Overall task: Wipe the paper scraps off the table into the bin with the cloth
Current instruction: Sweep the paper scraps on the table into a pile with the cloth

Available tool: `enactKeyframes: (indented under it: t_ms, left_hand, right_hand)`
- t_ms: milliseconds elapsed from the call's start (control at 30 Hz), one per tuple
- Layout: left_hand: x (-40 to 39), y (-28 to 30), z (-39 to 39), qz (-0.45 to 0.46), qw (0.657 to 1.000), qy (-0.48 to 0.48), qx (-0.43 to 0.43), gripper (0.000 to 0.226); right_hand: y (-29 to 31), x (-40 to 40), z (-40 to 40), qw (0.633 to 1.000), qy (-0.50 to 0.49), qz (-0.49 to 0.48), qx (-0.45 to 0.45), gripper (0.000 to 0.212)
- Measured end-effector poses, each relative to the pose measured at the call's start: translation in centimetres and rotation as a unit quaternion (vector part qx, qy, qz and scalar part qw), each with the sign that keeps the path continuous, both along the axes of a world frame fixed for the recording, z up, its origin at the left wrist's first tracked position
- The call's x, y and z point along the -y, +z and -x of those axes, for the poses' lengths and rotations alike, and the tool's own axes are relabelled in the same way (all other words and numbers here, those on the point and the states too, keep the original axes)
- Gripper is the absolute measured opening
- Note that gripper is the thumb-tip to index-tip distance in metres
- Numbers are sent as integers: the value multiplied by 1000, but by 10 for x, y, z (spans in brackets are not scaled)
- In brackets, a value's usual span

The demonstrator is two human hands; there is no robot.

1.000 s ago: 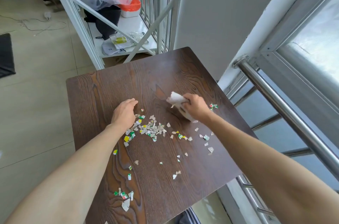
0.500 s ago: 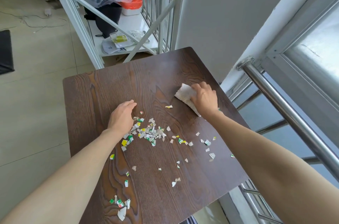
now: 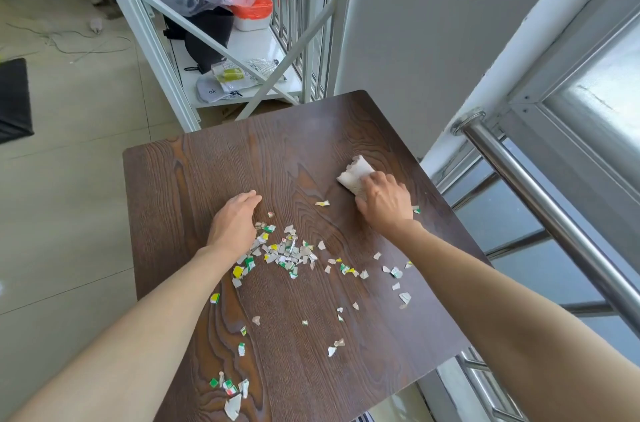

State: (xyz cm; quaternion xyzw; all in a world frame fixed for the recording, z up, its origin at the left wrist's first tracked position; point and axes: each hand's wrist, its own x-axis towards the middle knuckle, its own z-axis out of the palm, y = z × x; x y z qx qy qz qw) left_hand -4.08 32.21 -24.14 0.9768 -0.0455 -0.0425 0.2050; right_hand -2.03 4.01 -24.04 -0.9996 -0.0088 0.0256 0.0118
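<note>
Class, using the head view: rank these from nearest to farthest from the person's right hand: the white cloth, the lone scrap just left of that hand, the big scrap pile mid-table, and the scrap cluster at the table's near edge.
From the right hand:
1. White cloth, under its fingers, far right.
2. Lone scrap, just left.
3. Scrap pile, mid-table beside the left hand.
4. Near-edge cluster, bottom left.

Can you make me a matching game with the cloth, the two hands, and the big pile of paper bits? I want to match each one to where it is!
Things:
1. cloth
2. left hand
3. right hand
4. big pile of paper scraps

Places:
A. resting edge-down on the table, just left of the pile
B. in the middle of the table, between the two arms
C. pressing down on the cloth
D. far right part of the table, peeking out from under a hand

Pairs: 1-D, 2-A, 3-C, 4-B
</note>
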Motion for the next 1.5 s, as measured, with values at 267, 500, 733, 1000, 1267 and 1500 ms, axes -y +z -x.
enactKeyframes:
  t_ms: [267, 500, 733, 1000, 1267, 1500]
  left_hand:
    - [-2, -3, -4, -5, 1000, -5, 3, 61]
    - [0, -3, -4, -11, 1000, 0, 0, 62]
    - [0, -3, -3, -11, 1000, -2, -4, 64]
    - [3, 6, -4, -30, 999, -12, -23, 61]
    - [19, 6, -8, -54, 997, -45, -26, 38]
    - [84, 0, -16, -14, 988, -156, -15, 41]
  right_hand:
    - [10, 3, -35, 994, -43, 96, 14, 26]
    - [0, -17, -43, 993, -102, -56, 18, 30]
    - [-12, -64, 0, 990, -4, -135, 51, 41]
    - [-9, -78, 57, 974, 144, -176, -7, 49]
    - [18, 1, 32, 980, 26, -188, 55, 31]
    - [13, 92, 21, 971, -183, -139, 59, 44]
